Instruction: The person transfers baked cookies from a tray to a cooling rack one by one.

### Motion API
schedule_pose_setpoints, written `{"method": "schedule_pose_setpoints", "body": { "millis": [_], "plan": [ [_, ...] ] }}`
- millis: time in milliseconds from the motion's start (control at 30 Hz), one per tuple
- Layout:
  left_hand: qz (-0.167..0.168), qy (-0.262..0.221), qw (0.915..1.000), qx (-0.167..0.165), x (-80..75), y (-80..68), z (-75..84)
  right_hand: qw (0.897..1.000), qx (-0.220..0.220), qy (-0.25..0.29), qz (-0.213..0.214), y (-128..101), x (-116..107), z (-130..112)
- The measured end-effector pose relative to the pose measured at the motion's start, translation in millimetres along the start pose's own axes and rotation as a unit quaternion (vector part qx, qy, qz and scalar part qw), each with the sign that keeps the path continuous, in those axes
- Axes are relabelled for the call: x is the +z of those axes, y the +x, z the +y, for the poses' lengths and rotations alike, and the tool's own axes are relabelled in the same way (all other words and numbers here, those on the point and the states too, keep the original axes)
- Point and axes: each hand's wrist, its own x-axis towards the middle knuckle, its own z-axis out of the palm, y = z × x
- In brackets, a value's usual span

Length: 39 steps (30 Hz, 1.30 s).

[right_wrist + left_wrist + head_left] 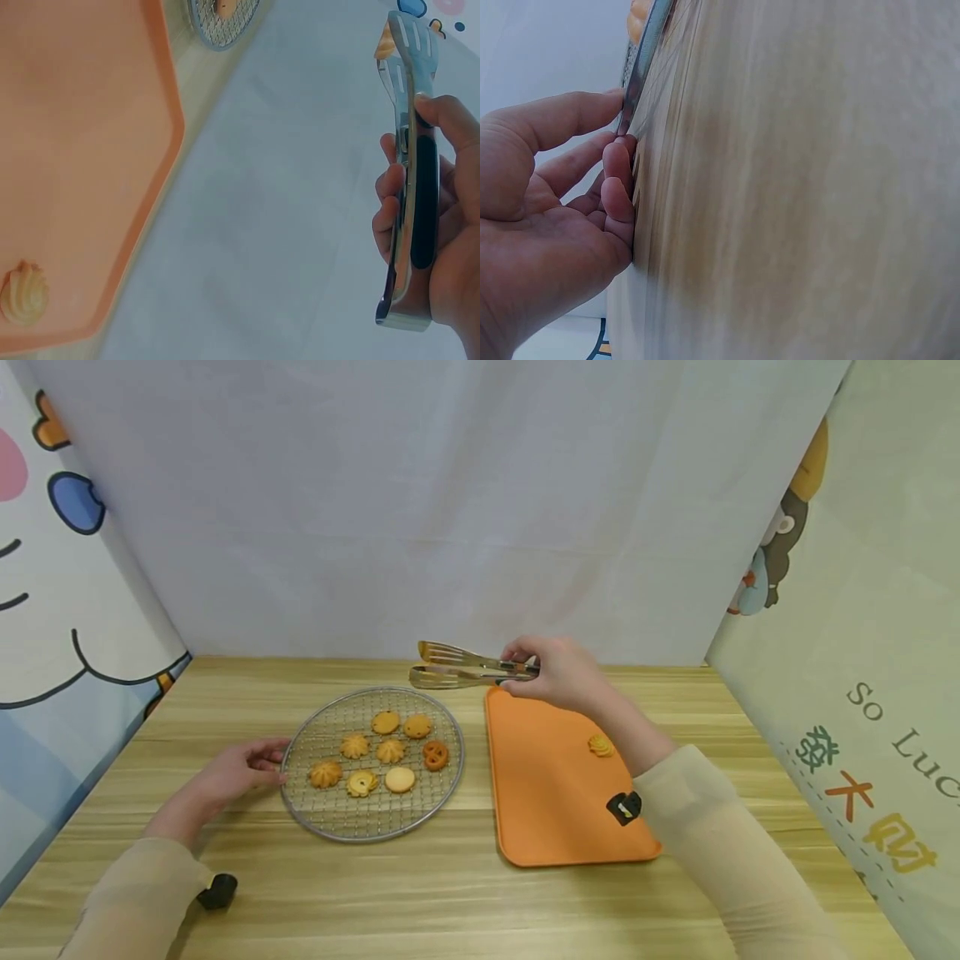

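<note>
In the head view my left hand [230,774] pinches the near-left rim of a round wire cooling rack [295,806]. The left wrist view shows the thumb on top of the metal rim [636,86] and curled fingers under it. Several biscuits and a small pretzel [435,755] lie on the mesh. My right hand [558,672] grips slotted metal tongs [457,678] above the far side of an orange tray [555,810]. Their slightly parted tips point left, over the rack's far edge. A yellowish patch shows at one tip; whether biscuit or reflection, I cannot tell.
One swirled biscuit [601,745] lies on the tray, partly behind the right forearm. Rack and tray stand side by side on a wood-grain table [360,893]. A pale cloth [390,527] hangs behind it, and printed sheets [847,652] flank both sides.
</note>
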Motion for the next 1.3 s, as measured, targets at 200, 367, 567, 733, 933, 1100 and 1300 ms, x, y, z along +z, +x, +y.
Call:
{"method": "schedule_pose_setpoints", "body": {
  "millis": [200, 367, 567, 733, 933, 1100, 1300],
  "plan": [
    [-0.003, 0.006, 1.0, 0.001, 0.5, 1.3, -1.4, 1.0, -0.006, -0.004, -0.001, 9.6, 10.6, -12.6],
    [-0.007, 0.007, 0.9999, -0.005, 0.4, 1.4, -2.1, 1.0, -0.018, -0.021, 0.0, 17.5, 23.1, -20.7],
    [-0.007, 0.008, 0.9999, -0.01, -0.3, 1.7, -4.4, 0.999, -0.018, -0.027, -0.009, 27.0, 40.3, -31.1],
    [-0.006, 0.008, 0.9999, -0.01, -0.3, 1.4, -3.8, 0.999, -0.011, -0.028, -0.013, 34.8, 53.5, -38.2],
    [-0.004, 0.01, 0.9999, -0.002, -1.0, 2.3, -5.7, 0.999, -0.001, -0.036, -0.022, 43.7, 72.0, -42.1],
    [-0.003, 0.006, 1.0, 0.001, -0.8, 2.4, -7.0, 0.999, 0.008, -0.044, -0.029, 46.9, 88.6, -43.6],
    [-0.007, 0.005, 1.0, 0.0, -1.2, 1.9, -6.6, 0.998, 0.033, -0.039, -0.036, 49.6, 107.6, -46.6]
  ]
}}
